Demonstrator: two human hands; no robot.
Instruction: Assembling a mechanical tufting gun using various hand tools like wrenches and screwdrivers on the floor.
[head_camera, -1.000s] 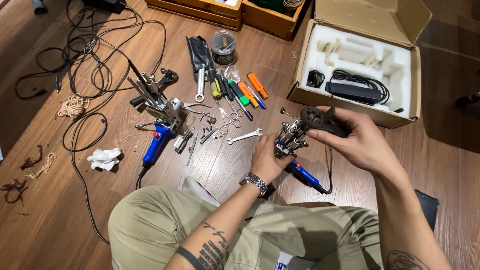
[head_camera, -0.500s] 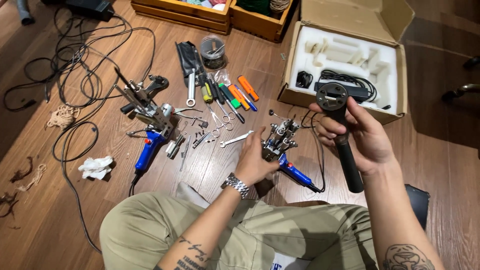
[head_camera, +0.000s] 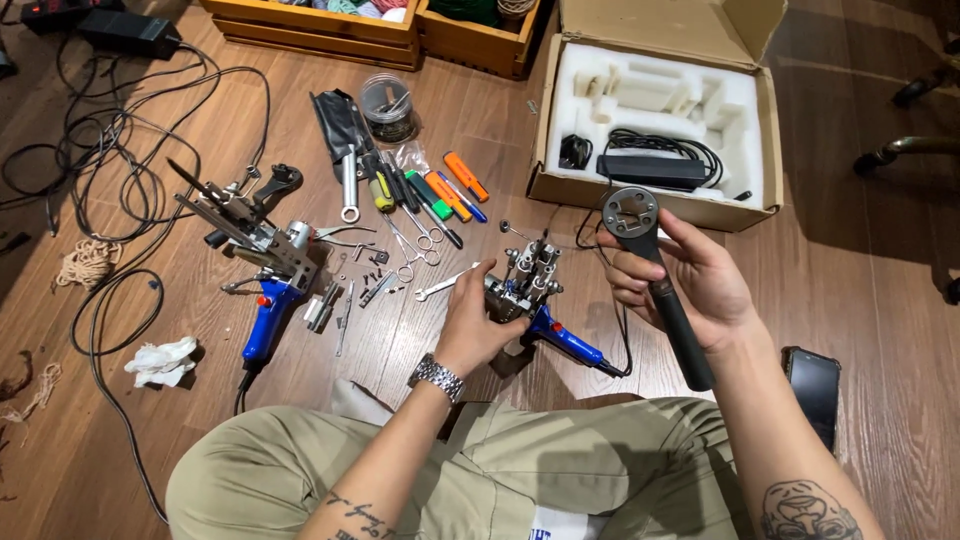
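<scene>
My left hand (head_camera: 478, 325) grips a small metal machine with a blue handle (head_camera: 535, 292), a tufting-gun-like tool, standing on the wooden floor in front of my lap. My right hand (head_camera: 690, 280) holds a black handle with a round metal flange end (head_camera: 650, 270), lifted up and apart from the machine, flange pointing away from me. A silver watch sits on my left wrist. A second, similar blue-handled machine (head_camera: 262, 262) lies on the floor to the left, out of reach of both hands.
A row of screwdrivers, scissors and wrenches (head_camera: 415, 200) lies ahead. An open cardboard box with white foam and a black power adapter (head_camera: 660, 130) stands at the right. Black cables (head_camera: 110, 180) sprawl left. A phone (head_camera: 812, 385) lies by my right knee. Wooden crates (head_camera: 330, 30) stand behind.
My right hand pulled the black handle off the machine and raised it to the right. My left hand has kept its hold on the machine.
</scene>
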